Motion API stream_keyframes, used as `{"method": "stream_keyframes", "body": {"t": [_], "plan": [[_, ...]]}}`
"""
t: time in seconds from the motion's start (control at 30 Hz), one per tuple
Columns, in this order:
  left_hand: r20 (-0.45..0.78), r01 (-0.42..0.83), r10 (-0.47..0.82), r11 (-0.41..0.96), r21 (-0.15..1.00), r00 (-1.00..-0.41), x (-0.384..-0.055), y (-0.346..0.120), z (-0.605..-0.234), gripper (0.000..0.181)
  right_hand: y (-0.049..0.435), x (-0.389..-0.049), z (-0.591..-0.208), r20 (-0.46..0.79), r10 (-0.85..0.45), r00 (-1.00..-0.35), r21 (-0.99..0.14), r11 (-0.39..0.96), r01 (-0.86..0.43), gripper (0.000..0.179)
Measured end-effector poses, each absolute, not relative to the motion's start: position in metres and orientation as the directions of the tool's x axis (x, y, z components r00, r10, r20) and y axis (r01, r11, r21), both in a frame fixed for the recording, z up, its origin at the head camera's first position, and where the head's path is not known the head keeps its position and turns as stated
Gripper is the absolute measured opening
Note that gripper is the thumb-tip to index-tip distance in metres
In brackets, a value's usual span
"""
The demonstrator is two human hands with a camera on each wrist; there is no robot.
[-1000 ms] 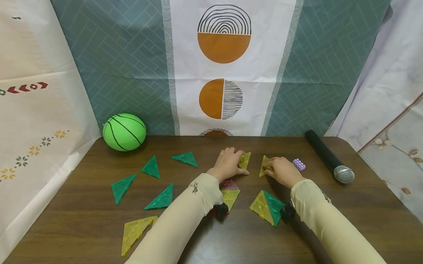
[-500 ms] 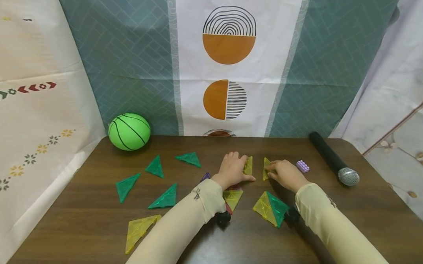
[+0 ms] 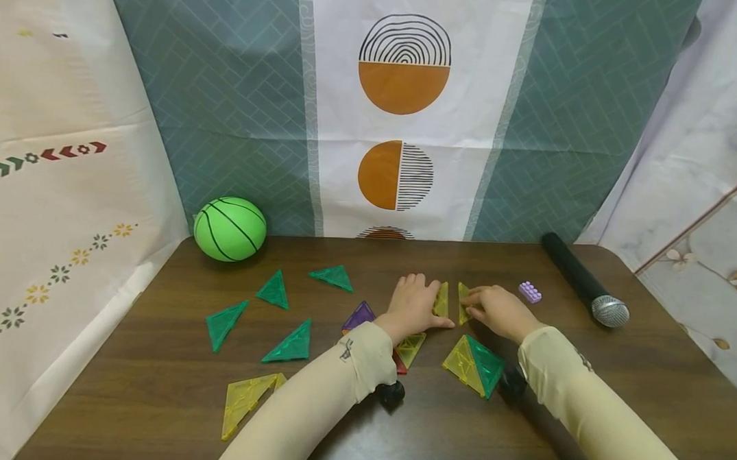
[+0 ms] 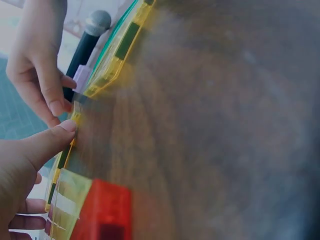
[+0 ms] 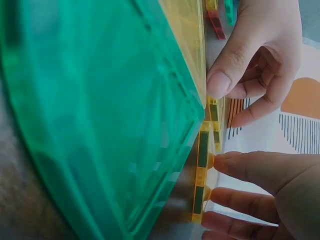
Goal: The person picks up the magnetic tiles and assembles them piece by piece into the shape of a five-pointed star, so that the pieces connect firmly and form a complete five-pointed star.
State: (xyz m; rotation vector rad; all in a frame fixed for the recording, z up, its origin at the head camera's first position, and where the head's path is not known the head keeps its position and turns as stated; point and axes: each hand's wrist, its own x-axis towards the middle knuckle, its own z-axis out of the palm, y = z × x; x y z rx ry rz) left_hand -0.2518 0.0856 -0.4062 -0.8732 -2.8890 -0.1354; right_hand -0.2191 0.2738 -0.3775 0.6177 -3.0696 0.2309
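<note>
Two yellow translucent triangular tiles lie on the table in the head view, a narrow gap between them. My left hand (image 3: 416, 304) is at the left yellow tile (image 3: 442, 300), thumb stretched out along its near end and fingers on the far side. The fingertips of my right hand (image 3: 502, 311) touch the right yellow tile (image 3: 463, 303); in the right wrist view those fingers lie fairly straight against it. Beneath my left wrist, a yellow triangle (image 3: 410, 347) and red pieces are partly hidden. A purple triangle (image 3: 360, 317) shows beside my left sleeve.
Several green triangles (image 3: 291, 343) and a larger yellow triangle (image 3: 246, 400) lie to the left. A joined yellow triangle (image 3: 463, 364) and green triangle (image 3: 486, 367) sit near my right wrist. Further back are a green ball (image 3: 229, 229), a purple brick (image 3: 530, 292) and a microphone (image 3: 582, 277).
The two yellow tiles have come closer together, the left one moving right with my left hand. The purple triangle has come into sight. The whole head view has shifted slightly.
</note>
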Motion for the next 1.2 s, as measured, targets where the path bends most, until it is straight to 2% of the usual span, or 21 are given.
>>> {"method": "stream_keyframes", "body": {"t": [0.63, 0.97, 1.1, 1.2], "plan": [[0.142, 0.575, 0.572, 0.818, -0.022, -0.808, -0.238, 0.090, -0.407, 0.075, 0.264, -0.206, -0.377, 0.045, -0.439, -0.897, -0.154, 0.884, -0.441, 0.024], [0.138, 0.581, 0.573, 0.813, 0.026, -0.808, -0.234, 0.084, -0.395, 0.076, 0.264, -0.211, -0.368, 0.053, -0.491, -0.870, -0.164, 0.855, -0.492, 0.017], [0.154, 0.587, 0.574, 0.808, 0.054, -0.804, -0.231, 0.078, -0.380, 0.075, 0.264, -0.212, -0.359, 0.056, -0.470, -0.881, -0.170, 0.865, -0.472, 0.018], [0.168, 0.621, 0.602, 0.778, 0.093, -0.780, -0.230, 0.069, -0.368, 0.075, 0.261, -0.213, -0.349, 0.042, -0.442, -0.896, -0.180, 0.879, -0.442, 0.023]]}}
